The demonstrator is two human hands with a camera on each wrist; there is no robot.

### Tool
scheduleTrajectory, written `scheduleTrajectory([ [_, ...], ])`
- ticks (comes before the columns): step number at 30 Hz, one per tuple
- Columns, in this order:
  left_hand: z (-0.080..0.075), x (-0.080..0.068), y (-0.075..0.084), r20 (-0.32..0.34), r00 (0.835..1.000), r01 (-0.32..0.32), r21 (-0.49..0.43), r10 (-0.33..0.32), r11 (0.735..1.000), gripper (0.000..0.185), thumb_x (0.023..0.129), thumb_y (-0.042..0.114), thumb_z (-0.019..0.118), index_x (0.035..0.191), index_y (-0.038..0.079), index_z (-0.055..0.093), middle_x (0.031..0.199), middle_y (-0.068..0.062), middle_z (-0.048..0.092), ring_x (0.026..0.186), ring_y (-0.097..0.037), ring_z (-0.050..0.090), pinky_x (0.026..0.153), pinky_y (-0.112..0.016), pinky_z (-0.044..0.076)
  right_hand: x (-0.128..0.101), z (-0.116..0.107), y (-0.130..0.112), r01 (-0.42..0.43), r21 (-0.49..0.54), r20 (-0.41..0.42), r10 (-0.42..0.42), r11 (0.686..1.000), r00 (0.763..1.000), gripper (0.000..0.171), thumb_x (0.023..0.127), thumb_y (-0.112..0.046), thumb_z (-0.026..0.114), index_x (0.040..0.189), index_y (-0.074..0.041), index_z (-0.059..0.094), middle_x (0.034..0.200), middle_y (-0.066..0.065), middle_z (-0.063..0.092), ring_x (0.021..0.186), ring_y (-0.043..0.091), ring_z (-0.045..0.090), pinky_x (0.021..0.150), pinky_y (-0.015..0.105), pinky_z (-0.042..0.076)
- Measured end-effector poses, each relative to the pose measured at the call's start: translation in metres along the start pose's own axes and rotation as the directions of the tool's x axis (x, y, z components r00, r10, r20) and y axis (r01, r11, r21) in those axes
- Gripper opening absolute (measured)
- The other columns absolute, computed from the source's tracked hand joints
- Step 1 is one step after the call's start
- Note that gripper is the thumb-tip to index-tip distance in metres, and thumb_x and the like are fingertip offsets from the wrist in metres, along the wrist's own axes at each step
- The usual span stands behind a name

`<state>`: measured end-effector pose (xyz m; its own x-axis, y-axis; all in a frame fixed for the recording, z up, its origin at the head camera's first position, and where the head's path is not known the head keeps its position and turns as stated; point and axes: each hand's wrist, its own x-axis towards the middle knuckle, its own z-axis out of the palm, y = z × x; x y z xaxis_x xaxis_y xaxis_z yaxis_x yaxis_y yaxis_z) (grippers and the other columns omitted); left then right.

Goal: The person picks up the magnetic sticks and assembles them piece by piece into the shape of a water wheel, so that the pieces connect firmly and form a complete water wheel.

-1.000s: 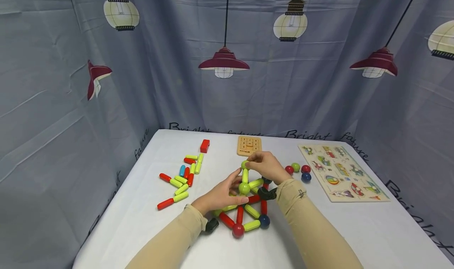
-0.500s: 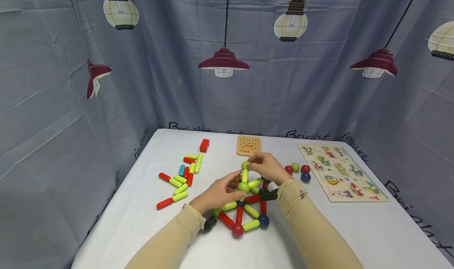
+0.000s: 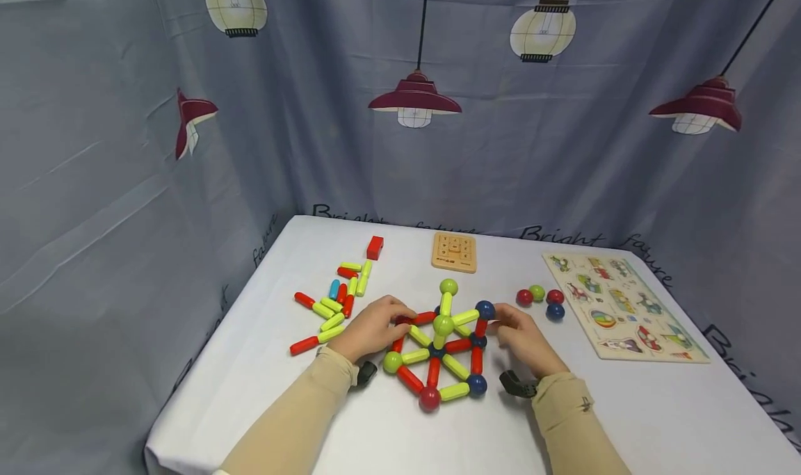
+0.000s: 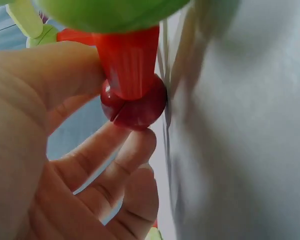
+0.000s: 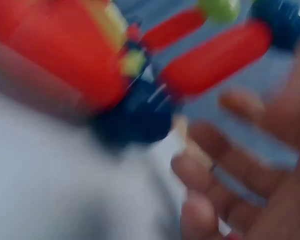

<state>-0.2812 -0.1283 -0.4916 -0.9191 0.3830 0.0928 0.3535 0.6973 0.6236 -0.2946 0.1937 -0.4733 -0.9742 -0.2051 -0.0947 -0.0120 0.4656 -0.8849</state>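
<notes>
A wheel-shaped model of magnetic rods and balls (image 3: 433, 372) stands mid-table, with red and lime rods. A lime rod (image 3: 446, 304) rises from it, topped by a lime ball (image 3: 448, 286). At the model's left side is my left hand (image 3: 370, 330); its thumb and fingers hold a red ball (image 4: 137, 107) at the end of a red rod (image 4: 130, 60). My right hand (image 3: 528, 341) is at the right side, fingers loosely bent beside a navy ball (image 3: 485, 310). The right wrist view is blurred, showing that hand next to red rods and a navy ball (image 5: 137, 117).
Loose lime, red and blue rods (image 3: 332, 307) lie to the left, with a red block (image 3: 375, 247) behind them. A wooden number board (image 3: 454, 252) sits at the back. Several loose balls (image 3: 537, 293) and a picture puzzle board (image 3: 626, 308) are on the right.
My right hand has let go of the top lime ball and moved down to the right. My left hand has moved from beside the upright rod to the model's left side. The head view has shifted.
</notes>
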Motion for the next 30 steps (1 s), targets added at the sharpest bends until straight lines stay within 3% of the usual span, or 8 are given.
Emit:
scheduleTrajectory([
  [7,0.006,0.010,0.012,0.091,0.990,-0.112,0.097,0.103,0.989,0.025,0.098,0.028,0.069,0.122,0.029,0.075,0.153,-0.007,0.048,0.140,-0.027,0.044,0.110,-0.043,0.047,-0.008,0.007,0.015,0.104,-0.056,0.040,-0.101,0.993,0.994,0.053,0.087,-0.001,0.059,0.140,-0.006,0.059,0.129,0.015,0.068,0.115,0.031,0.062,0.103,0.053,0.047],
  [13,0.012,0.009,0.014,0.110,0.991,-0.080,0.067,0.072,0.995,0.024,0.099,0.032,0.071,0.122,0.028,0.075,0.149,-0.006,0.050,0.137,-0.026,0.045,0.110,-0.042,0.047,-0.006,0.010,0.020,0.054,-0.202,0.065,-0.041,0.978,0.997,0.045,0.090,-0.023,0.076,0.132,-0.012,0.064,0.120,0.009,0.068,0.096,0.025,0.058,0.082,0.039,0.047],
  [17,0.016,0.009,0.012,0.082,0.995,-0.064,0.044,0.060,0.997,0.023,0.098,0.034,0.071,0.119,0.026,0.075,0.144,-0.006,0.053,0.133,-0.024,0.048,0.110,-0.041,0.048,-0.004,0.011,0.023,0.064,-0.251,0.008,-0.064,0.966,0.998,0.036,0.091,-0.026,0.078,0.123,-0.013,0.068,0.110,0.006,0.069,0.089,0.023,0.056,0.076,0.034,0.046],
  [21,0.016,0.008,0.012,0.035,0.998,-0.047,0.005,0.047,0.999,0.021,0.099,0.033,0.071,0.116,0.023,0.076,0.137,-0.005,0.056,0.125,-0.021,0.055,0.108,-0.039,0.049,-0.003,0.012,0.026,0.084,-0.257,-0.029,-0.095,0.963,0.995,0.032,0.093,-0.022,0.076,0.123,-0.012,0.070,0.111,0.005,0.071,0.093,0.022,0.060,0.081,0.034,0.049],
  [27,0.012,0.007,0.011,-0.005,1.000,-0.024,-0.013,0.024,1.000,0.019,0.100,0.033,0.068,0.116,0.024,0.075,0.130,0.000,0.059,0.117,-0.016,0.059,0.105,-0.035,0.050,-0.003,0.013,0.027,0.045,-0.240,-0.062,-0.061,0.970,0.996,0.033,0.095,-0.026,0.076,0.125,-0.014,0.070,0.113,0.005,0.071,0.098,0.022,0.062,0.089,0.037,0.051],
  [28,0.010,0.006,0.010,-0.026,1.000,-0.016,0.002,0.016,1.000,0.019,0.101,0.035,0.068,0.115,0.025,0.075,0.130,0.001,0.059,0.117,-0.016,0.059,0.105,-0.036,0.050,-0.003,0.013,0.027,0.041,-0.236,-0.061,-0.057,0.971,0.997,0.033,0.095,-0.026,0.075,0.125,-0.014,0.070,0.114,0.005,0.071,0.099,0.022,0.062,0.090,0.037,0.051],
  [30,0.006,0.006,0.008,-0.131,0.991,0.010,0.063,-0.002,0.998,0.019,0.101,0.035,0.066,0.114,0.024,0.075,0.127,0.001,0.062,0.116,-0.018,0.060,0.103,-0.038,0.051,-0.002,0.013,0.026,0.041,-0.228,-0.054,-0.054,0.973,0.997,0.033,0.095,-0.026,0.075,0.126,-0.014,0.069,0.115,0.005,0.071,0.099,0.021,0.063,0.090,0.037,0.051],
])
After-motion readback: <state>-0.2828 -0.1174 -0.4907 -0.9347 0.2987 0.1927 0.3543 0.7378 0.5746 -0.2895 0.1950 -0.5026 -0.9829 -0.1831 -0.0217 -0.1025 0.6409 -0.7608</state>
